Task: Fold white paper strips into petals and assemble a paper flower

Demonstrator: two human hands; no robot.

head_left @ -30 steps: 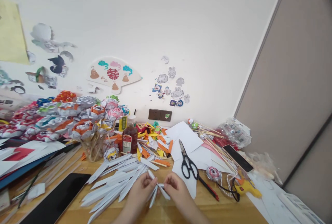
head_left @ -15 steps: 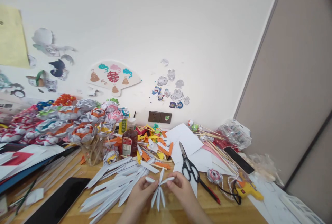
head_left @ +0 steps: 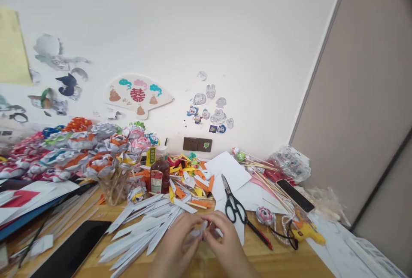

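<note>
While both forearms ran off the bottom edge of the view, the left hand (head_left: 177,243) and the right hand (head_left: 227,237) met low at centre. Their fingers were curled in and pinched from either side on a folded white paper piece (head_left: 203,227). That piece sat just above the wooden table (head_left: 283,261) and between the two sets of fingertips. Motion blur smeared it, and the knuckles covered most of it, so its folds and outline could not be read.

Just to the left lay a fan of pointed white paper strips (head_left: 141,228), flat, crisp and tapered like blades. A glossy black tablet (head_left: 69,248) beside them was clipped by the lower edge. Just right of the hands, black-handled scissors (head_left: 234,207) rested shut on white sheets, with a red pen (head_left: 259,233) slanting off below them.

Farther right a yellow glue gun (head_left: 307,231) lay partly behind a looped cord, near thin wooden skewers (head_left: 267,179) and a dark phone (head_left: 294,195).

Behind the strips stood a plastic bottle (head_left: 160,175) of brownish-red liquid. Crumpled paper flowers (head_left: 80,151) were heaped to its left, their far end cut off by the frame.
</note>
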